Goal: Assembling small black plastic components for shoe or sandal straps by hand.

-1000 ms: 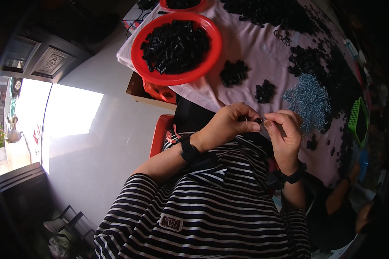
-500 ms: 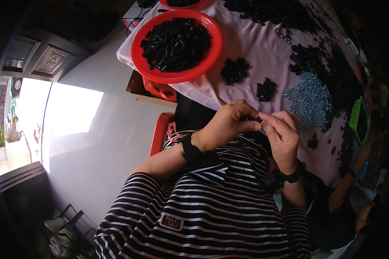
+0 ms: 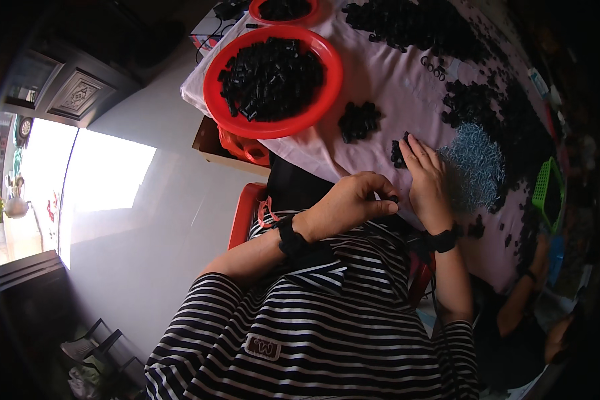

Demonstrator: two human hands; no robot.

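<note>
Near the table's front edge, my left hand [image 3: 353, 203] pinches a small black plastic piece [image 3: 394, 199] between thumb and fingertips. My right hand [image 3: 429, 183] reaches over the table with its fingers stretched out. Its fingertips rest at a small cluster of black pieces [image 3: 398, 155] and partly cover it. Just right of that hand lies a heap of blue-grey screws [image 3: 477, 167]. Another small group of black parts [image 3: 360, 122] sits farther to the left on the pink cloth [image 3: 387, 87].
A red basin [image 3: 213, 90] heaped with black parts stands at the table's left, a second red basin [image 3: 255, 15] behind it. Large black piles [image 3: 413, 23] cover the far and right side. A green basket [image 3: 547, 190] and another person's arm [image 3: 520, 293] are at the right.
My hands were together at the black piece. The right hand has let go and moved forward onto the small cluster, its fingers straightening; the left keeps the piece.
</note>
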